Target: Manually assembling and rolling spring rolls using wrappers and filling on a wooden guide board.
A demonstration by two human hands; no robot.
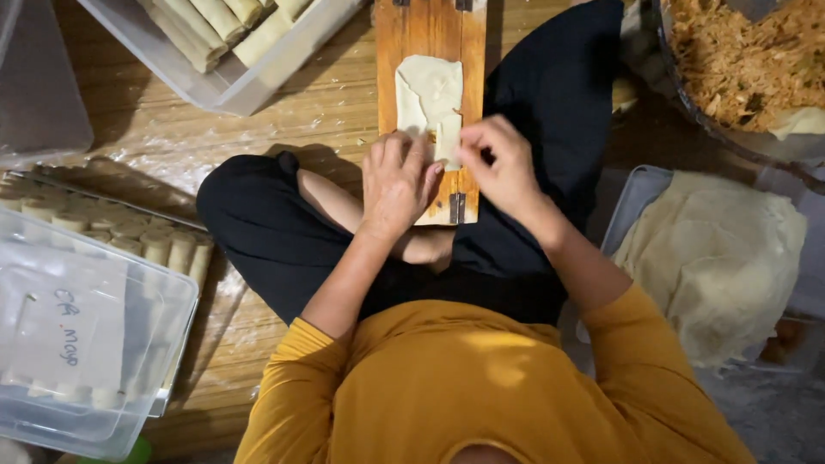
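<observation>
A pale thin pastry wrapper (427, 93) lies on a narrow wooden board (430, 30) that rests across my crossed legs in black trousers. My left hand (397, 182) presses down on the near end of the wrapper, fingers together and flat over it. My right hand (498, 163) pinches the wrapper's near right edge with its fingertips. The near part of the wrapper is hidden under both hands. A small metal hinge (456, 207) shows at the board's near end.
A stack of pale wrappers (713, 258) lies in a tray at the right. A bowl of shredded brown filling (743, 51) sits top right. Clear boxes of finished rolls stand at top left (228, 26) and at left (129, 236), with a plastic lid (77, 344) over part.
</observation>
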